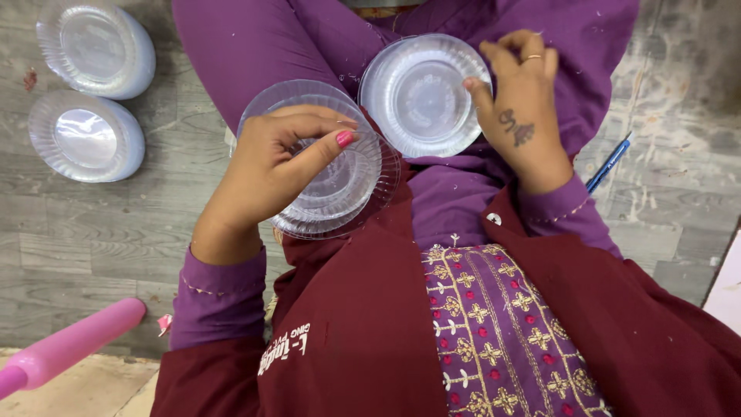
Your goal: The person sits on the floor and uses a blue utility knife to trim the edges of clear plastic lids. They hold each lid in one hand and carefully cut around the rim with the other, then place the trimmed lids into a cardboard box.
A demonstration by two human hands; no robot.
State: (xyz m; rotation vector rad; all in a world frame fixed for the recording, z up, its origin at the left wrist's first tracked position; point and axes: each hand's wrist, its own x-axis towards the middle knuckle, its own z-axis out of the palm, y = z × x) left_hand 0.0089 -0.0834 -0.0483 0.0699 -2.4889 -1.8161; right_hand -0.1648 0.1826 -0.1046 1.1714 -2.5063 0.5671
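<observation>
2 hands, clear plastic plates in my lap, 2 stacks on the floor.

My left hand (270, 166) grips a small stack of clear plates (340, 181) resting on my lap, fingers curled over the top rim and the thumb pressed on the upper plate; I cannot count how many plates are in it. My right hand (519, 116) holds 1 single clear plate (421, 96) by its right edge, thumb on the rim, just beside the stack and over my purple trousers. Each plate is round, see-through, with a ribbed rim and flat centre. 2 taller stacks of plates (96, 46) (85, 137) stand on the grey floor (93, 232) to my left. 1 blue pen (608, 164) lies to my right, 1 pink roller (73, 344) at bottom left.
</observation>
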